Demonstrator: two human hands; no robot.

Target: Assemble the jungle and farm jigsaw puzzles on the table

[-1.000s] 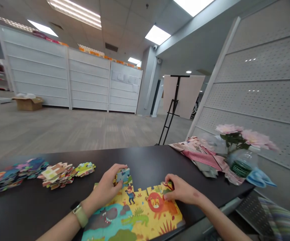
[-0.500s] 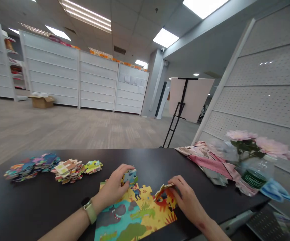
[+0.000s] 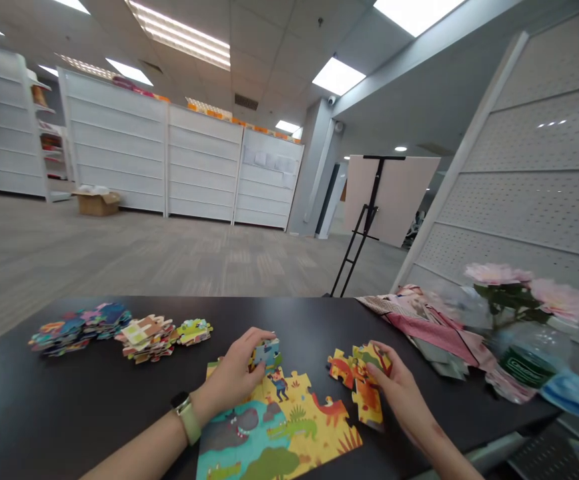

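A partly joined jigsaw puzzle (image 3: 289,427) with a hippo, crocodiles and a small figure lies flat on the black table (image 3: 139,407). My left hand (image 3: 239,367), with a watch on its wrist, is closed on a blue puzzle piece (image 3: 268,355) at the puzzle's upper edge; whether it is one piece or a small stack I cannot tell. To the right, apart from the puzzle, my right hand (image 3: 392,377) grips a cluster of joined orange and yellow puzzle pieces (image 3: 362,380). Thumb and fingers pinch the cluster's right side.
Several piles of puzzle pieces sit at the left: blue ones (image 3: 82,327), light ones (image 3: 148,339) and a small green one (image 3: 193,331). On the right are folded pink cloth (image 3: 429,327), a green-labelled bottle (image 3: 527,367), flowers (image 3: 499,277) and a blue cloth-like item (image 3: 574,393).
My right hand has moved right and up, taking the joined orange pieces away from the puzzle's right side. My left hand keeps its hold. The view has shifted slightly.
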